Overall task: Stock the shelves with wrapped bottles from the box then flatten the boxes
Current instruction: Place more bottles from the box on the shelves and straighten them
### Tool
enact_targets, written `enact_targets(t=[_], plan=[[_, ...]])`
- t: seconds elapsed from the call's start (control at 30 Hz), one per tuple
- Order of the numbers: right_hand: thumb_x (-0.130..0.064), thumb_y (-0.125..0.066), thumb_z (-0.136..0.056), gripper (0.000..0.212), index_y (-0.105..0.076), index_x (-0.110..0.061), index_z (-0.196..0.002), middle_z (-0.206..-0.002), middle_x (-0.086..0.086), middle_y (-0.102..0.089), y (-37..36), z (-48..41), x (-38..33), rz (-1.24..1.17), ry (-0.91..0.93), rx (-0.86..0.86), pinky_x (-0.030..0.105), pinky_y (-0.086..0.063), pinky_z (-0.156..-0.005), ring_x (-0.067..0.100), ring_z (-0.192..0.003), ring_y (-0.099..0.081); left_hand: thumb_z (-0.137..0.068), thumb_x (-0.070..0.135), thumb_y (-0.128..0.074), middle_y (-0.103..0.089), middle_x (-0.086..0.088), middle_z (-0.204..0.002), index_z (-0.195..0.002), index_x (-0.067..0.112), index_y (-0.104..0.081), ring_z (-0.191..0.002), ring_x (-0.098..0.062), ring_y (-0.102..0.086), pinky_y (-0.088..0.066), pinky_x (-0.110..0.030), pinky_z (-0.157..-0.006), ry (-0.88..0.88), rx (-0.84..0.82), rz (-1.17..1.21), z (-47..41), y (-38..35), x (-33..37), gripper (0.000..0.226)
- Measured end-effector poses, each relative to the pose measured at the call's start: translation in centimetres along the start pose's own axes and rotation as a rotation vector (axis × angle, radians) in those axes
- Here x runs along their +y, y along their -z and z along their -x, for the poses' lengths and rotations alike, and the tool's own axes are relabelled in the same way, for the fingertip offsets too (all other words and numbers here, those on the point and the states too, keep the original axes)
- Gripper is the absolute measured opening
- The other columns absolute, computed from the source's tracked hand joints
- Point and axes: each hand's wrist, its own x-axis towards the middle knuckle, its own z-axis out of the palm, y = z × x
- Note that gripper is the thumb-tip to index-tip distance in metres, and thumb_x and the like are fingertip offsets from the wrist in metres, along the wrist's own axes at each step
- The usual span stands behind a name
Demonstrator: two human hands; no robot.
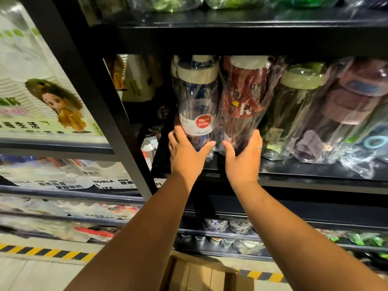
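Observation:
Two plastic-wrapped bottles stand side by side on a black shelf (pixel 294 171). My left hand (pixel 185 152) grips the base of the clear blue bottle (pixel 196 97), which has a cream lid and a red "Water Bottle" sticker. My right hand (pixel 244 156) grips the base of the red bottle (pixel 243 101) next to it, thumb towards the blue one. An open cardboard box (pixel 201 274) sits on the floor below my arms; what it holds is hidden.
More wrapped bottles, green (pixel 294 106) and purple (pixel 344 114), fill the shelf to the right. A black upright post (pixel 100 101) borders the shelf on the left, with white printed boxes (pixel 42 91) beyond it. Lower shelves hold small cups (pixel 216 227). Yellow-black floor tape (pixel 46 252) runs below.

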Motion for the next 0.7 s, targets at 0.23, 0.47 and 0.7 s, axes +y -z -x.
enact_targets(t=[0.23,0.47,0.7], plan=[[-0.037,-0.067,-0.092,0.089,-0.011,-0.01,-0.157,-0.161,0.011,-0.02,0.5,0.4,-0.5,0.022,-0.018,-0.01,0.032,-0.026,-0.113,0.026,-0.148,-0.021,-0.08,0.053,-0.076,-0.011,-0.006,-0.164,-0.158,0.018,0.0,-0.149,-0.029,-0.022,-0.035,-0.047,-0.115,-0.019,-0.08,-0.003,1.3,1.1,-0.4,0.115],[-0.042,-0.059,-0.094,0.082,-0.018,-0.008,-0.156,-0.163,0.01,-0.02,2.7,7.3,3.6,0.512,0.219,-0.111,0.046,-0.011,-0.123,0.029,-0.151,-0.011,-0.091,0.058,-0.044,-0.02,-0.004,-0.165,-0.158,0.015,-0.018,-0.154,-0.022,-0.012,-0.008,-0.044,-0.125,-0.37,-0.138,-0.314,8.6,1.7,-5.0,0.084],[-0.055,-0.054,-0.091,0.082,-0.02,-0.022,-0.157,-0.166,0.011,-0.006,7.9,15.1,9.9,0.955,0.03,-0.187,0.061,-0.01,-0.117,0.039,-0.151,-0.004,-0.082,0.043,-0.069,-0.031,-0.009,-0.16,-0.151,0.016,-0.037,-0.151,-0.029,-0.022,-0.008,-0.048,-0.123,-0.631,-0.313,-0.455,14.9,0.3,-7.6,0.081]])
